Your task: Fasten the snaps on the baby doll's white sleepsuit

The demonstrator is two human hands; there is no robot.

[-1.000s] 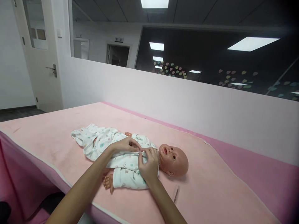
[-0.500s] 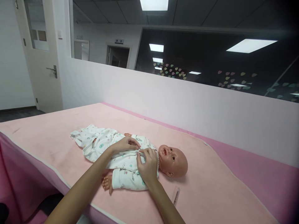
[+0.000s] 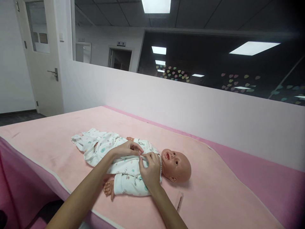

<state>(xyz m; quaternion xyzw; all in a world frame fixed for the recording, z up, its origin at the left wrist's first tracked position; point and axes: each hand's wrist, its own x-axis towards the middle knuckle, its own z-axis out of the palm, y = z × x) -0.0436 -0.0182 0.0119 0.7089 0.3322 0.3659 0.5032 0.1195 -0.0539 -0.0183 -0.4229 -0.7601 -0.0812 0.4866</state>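
On the pink tabletop (image 3: 224,190), a bald doll (image 3: 178,166) flat on its back, head toward the right of the view and legs toward the left. Around its body, a white baby suit (image 3: 127,168) with small printed figures, one sleeve stretched along the near side. Over the chest, left hand (image 3: 130,149) arched above the cloth, fingers curled with tips nearly together at the front edge; too small to tell whether gripping it. Just beside it, nearer the doll's neck, right hand (image 3: 151,167) bent at the same edge, fingers almost closed, a fold of the baby suit between thumb and forefinger. Near the right forearm, a slim clear case (image 3: 179,202) flat on the tabletop. Behind, a white wall (image 3: 166,101) below a wide dark window (image 3: 202,55); far left, a door (image 3: 44,86) with a metal handle.
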